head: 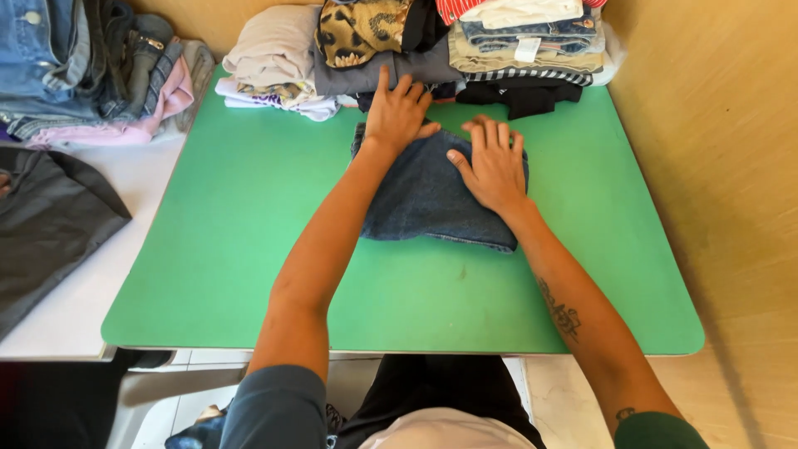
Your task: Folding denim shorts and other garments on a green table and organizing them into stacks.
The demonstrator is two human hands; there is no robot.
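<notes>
A folded dark blue denim garment (pixel 420 199) lies on the green table (pixel 249 216), near its far middle. My left hand (pixel 397 112) rests flat on the garment's far left corner, fingers spread and reaching toward the clothes pile behind it. My right hand (pixel 492 162) presses flat on the garment's right part, fingers together and pointing away from me. Neither hand grips anything; both lie palm down on the denim.
Stacks of folded clothes (pixel 416 50) line the table's far edge. Jeans and a pink garment (pixel 100 75) are heaped at the left on a white table (pixel 75 299), beside a dark grey cloth (pixel 50 224). A tan wall (pixel 723 166) stands on the right.
</notes>
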